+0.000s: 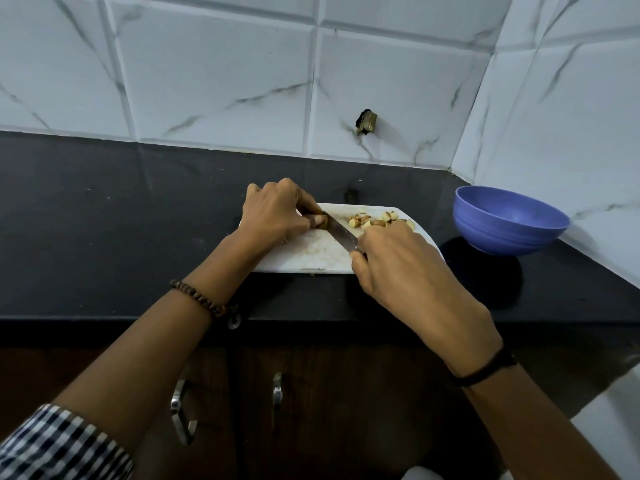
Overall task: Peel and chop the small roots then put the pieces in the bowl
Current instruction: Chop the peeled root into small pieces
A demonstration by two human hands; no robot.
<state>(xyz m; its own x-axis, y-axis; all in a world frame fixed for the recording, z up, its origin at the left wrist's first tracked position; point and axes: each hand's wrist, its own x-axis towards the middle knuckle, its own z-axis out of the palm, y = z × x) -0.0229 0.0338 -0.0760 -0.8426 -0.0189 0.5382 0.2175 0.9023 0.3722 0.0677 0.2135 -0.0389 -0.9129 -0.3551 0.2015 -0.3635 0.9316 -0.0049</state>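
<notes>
One small root (319,221) is pinched on the white board (304,254) by the curled fingers of the left hand (273,216). One knife (341,233) is gripped in the right hand (398,268), its blade set against the root. Roughly a dozen cut pieces (375,220) are heaped just beyond, and one blue bowl (509,220) is stood to the right.
</notes>
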